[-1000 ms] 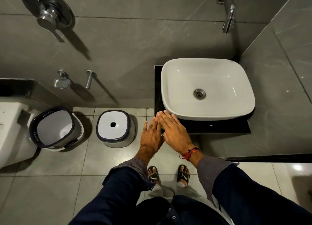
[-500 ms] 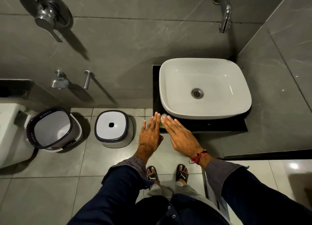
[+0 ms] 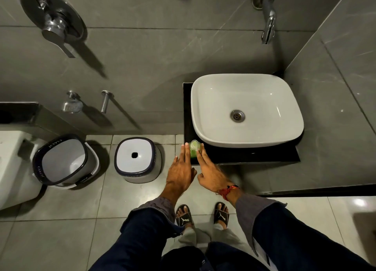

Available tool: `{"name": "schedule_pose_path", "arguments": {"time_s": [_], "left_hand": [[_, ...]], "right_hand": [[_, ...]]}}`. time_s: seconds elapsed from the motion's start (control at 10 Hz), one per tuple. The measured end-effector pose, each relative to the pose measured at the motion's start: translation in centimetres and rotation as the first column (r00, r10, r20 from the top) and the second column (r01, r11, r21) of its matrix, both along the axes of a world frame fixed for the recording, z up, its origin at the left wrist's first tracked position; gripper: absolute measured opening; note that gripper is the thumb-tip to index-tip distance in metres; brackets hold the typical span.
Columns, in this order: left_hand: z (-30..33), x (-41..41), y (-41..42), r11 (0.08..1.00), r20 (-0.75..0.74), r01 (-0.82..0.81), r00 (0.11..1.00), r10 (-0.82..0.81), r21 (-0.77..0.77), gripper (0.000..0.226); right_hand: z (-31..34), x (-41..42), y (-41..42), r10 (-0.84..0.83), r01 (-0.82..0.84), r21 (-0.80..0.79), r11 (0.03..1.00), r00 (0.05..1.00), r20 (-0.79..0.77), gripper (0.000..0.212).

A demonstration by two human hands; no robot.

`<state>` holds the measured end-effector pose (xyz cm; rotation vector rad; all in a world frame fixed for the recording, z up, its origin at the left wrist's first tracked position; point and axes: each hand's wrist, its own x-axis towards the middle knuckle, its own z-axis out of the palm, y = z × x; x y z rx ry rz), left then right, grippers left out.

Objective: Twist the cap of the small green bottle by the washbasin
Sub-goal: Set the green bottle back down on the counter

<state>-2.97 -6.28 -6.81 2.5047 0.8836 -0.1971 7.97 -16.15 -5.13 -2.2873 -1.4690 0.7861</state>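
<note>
Green is the colour to look for, and the washbasin (image 3: 247,110) is the big white thing to find places by. Start close in: two feet in black slippers (image 3: 184,217) stand on the grey tiled floor (image 3: 61,220), well in front of the washbasin. Two dark blue sleeves reach forward from there.

A bit farther on come the two hands. The left hand (image 3: 180,174) lies flat, and its fingers (image 3: 186,153) are straight and close together, not curled round anything. The right hand (image 3: 210,176) has a red thread at the wrist. Its fingers (image 3: 202,153) are straight too, and they hold nothing.

Between the two sets of fingertips stands the small green bottle (image 3: 193,149). It sits on the black bench (image 3: 254,154), at the front left corner of the washbasin, almost touching its rim. The bottle stands upright, so its long way runs up and down, and its pale round cap (image 3: 194,143) faces up at the camera.

Both hands are just beside the bottle, one on each side. The right fingers look nearest the cap; I cannot tell if they touch it. I think the next move is for the left hand to close on the green body and the right fingers to pinch the cap and turn it.

Farther back, the tap (image 3: 267,24) sticks out of the grey wall behind the washbasin.
</note>
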Motion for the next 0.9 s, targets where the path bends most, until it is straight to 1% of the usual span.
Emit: {"name": "schedule_pose_path", "arguments": {"time_s": [0.1,0.2,0.3,0.5,0.6,0.7,0.8,0.9], "left_hand": [[0.2,0.3,0.7,0.997,0.047,-0.025,0.998,0.029,-0.077,0.096],[0.1,0.7,1.4,0.992,0.086,-0.037,0.995,0.047,-0.121,0.094],[0.0,1.2,2.2,0.991,0.119,-0.024,0.992,0.040,-0.135,0.090],[-0.3,0.9,3.3,0.996,0.102,0.015,0.995,-0.006,-0.084,0.089],[-0.1,0.9,3.8,0.999,0.088,0.040,0.995,-0.039,-0.014,0.089],[2.1,0.9,5.1,0.998,0.091,-0.031,0.996,0.025,0.059,0.083],[5.4,2.0,8.8,0.983,0.124,-0.018,0.992,-0.005,0.185,0.068],[14.0,6.2,14.4,0.943,0.273,-0.036,0.960,-0.059,0.332,0.058]], "right_hand": [[0.5,0.2,0.8,0.033,-0.033,0.013,0.999,0.999,0.014,0.111],[0.7,0.5,1.4,0.062,-0.063,0.028,0.998,0.997,0.041,0.108],[0.7,0.5,1.6,0.054,-0.058,0.032,0.998,0.993,0.108,0.102],[0.1,-0.2,2.2,0.001,-0.012,0.054,0.998,0.981,0.193,0.101],[0.4,-0.2,2.3,0.003,-0.031,0.099,0.995,0.964,0.268,0.097],[2.5,1.4,2.1,-0.076,0.010,0.221,0.975,0.954,0.291,0.076],[6.0,4.4,3.1,-0.098,-0.037,0.323,0.946,0.915,0.392,0.053],[13.2,10.1,7.1,-0.181,-0.094,0.442,0.892,0.822,0.540,0.058]]}}
